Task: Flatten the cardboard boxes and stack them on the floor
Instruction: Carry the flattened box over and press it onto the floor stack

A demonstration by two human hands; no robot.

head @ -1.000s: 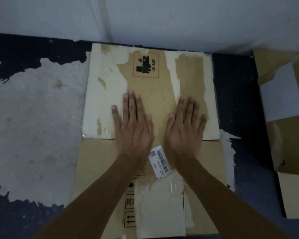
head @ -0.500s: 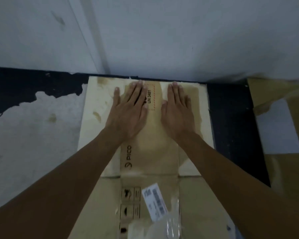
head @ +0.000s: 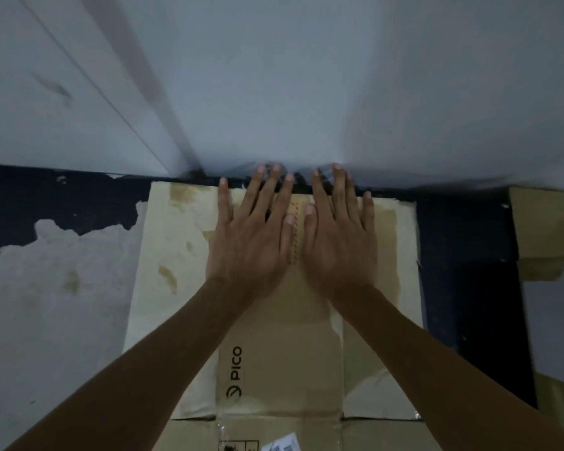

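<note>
A flattened brown cardboard box [head: 284, 356] with torn pale patches and a PICO logo lies on the floor, its far edge against the wall. My left hand [head: 253, 236] and my right hand [head: 337, 239] lie side by side, palms down, on the box's far flap. All fingers are straight and spread. The fingertips reach past the flap's far edge to the foot of the wall. A white barcode label [head: 284, 445] shows at the bottom edge.
A grey-white wall [head: 306, 76] rises just beyond the box. The floor [head: 46, 304] is dark with a big worn pale patch at left. More cardboard [head: 547, 229] lies at the right, across a dark strip of floor.
Both hands have slid forward along the box from its middle fold to the far flap's edge at the wall. The view has followed them forward and tilted up.
</note>
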